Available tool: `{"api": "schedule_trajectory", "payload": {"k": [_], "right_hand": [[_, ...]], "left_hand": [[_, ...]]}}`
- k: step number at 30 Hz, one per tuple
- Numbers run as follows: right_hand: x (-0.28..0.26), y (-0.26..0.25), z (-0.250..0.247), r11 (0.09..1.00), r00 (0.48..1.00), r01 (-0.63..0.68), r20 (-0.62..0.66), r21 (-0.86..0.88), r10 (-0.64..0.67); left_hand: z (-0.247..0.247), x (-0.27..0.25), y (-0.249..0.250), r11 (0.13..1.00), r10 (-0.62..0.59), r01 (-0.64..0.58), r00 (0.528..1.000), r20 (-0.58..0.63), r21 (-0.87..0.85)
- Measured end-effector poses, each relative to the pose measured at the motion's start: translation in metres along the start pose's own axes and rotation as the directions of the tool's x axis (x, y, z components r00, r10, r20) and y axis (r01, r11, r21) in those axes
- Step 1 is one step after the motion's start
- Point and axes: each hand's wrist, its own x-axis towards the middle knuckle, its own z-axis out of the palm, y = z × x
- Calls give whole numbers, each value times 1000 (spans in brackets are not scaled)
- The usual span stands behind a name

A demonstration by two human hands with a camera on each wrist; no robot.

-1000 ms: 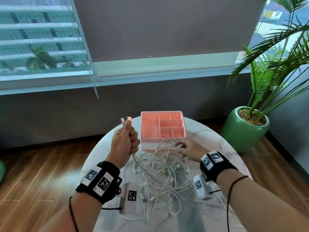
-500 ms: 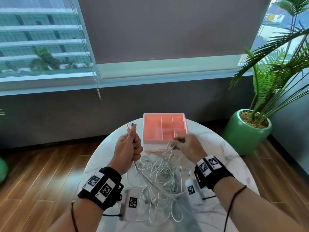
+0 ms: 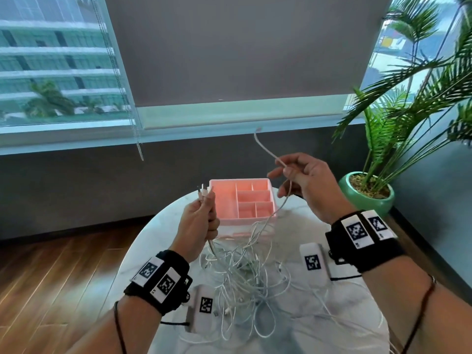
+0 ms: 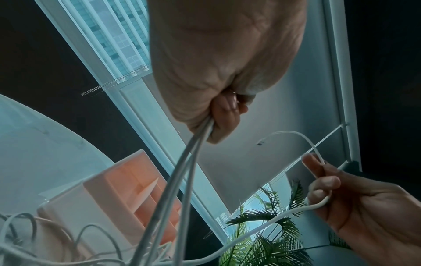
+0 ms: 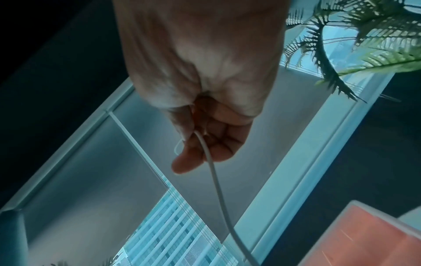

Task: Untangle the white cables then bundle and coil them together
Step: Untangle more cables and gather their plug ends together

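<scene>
Your left hand (image 3: 198, 221) is gripping the gathered cable ends (image 3: 203, 193) upright in a fist; the tangle (image 3: 245, 274) is lying on the surface (image 3: 301, 208); your right hand (image 3: 305, 183) is pinching one freed cable (image 3: 270, 152). You're untangling; next, bring it to the left fist.

Left hand (image 3: 198, 221) grips cable ends (image 3: 203, 194); right hand (image 3: 306, 185) pinches raised cable (image 3: 268, 149) above tangle (image 3: 245, 277)

Wood floor (image 3: 51, 277), grey blind (image 3: 242, 47), potted palm (image 3: 367, 192).
</scene>
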Motion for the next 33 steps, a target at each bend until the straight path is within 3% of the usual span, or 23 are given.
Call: {"api": "schedule_trajectory", "payload": {"k": [6, 10, 14, 19, 21, 24, 27, 30, 33], "right_hand": [[-21, 24, 27, 990, 995, -78, 73, 118, 70], [-39, 39, 46, 987, 967, -126, 234, 97, 101], [-54, 57, 49, 983, 885, -155, 430, -98, 182], [-73, 84, 34, 931, 746, -237, 562, -276, 357], [-75, 95, 24, 921, 759, -261, 529, -288, 380], [-72, 118, 8, 906, 841, -227, 397, -356, 367], [-68, 144, -3, 745, 903, -165, 206, -646, 378], [-69, 164, -15, 579, 904, -222, 57, -784, 424], [-72, 179, -29, 493, 863, -369, -94, -787, 496]], "left_hand": [[12, -1, -6, 992, -104, 105, 994, 11, -77], [11, 2, -15, 954, -263, 259, 965, -5, -150], [1, 6, -14, 871, -337, 308, 941, -9, -382], [-19, 16, -4, 847, -255, 131, 951, -178, -515], [-27, 17, -2, 883, -195, 78, 958, -210, -464], [-26, 13, 0, 911, -135, 40, 970, -204, -410], [-17, 7, 3, 923, -83, 3, 977, -194, -384], [-17, 8, 12, 927, -25, -55, 978, -206, -372], [-27, 9, 25, 930, 11, -82, 981, -196, -358]]}}
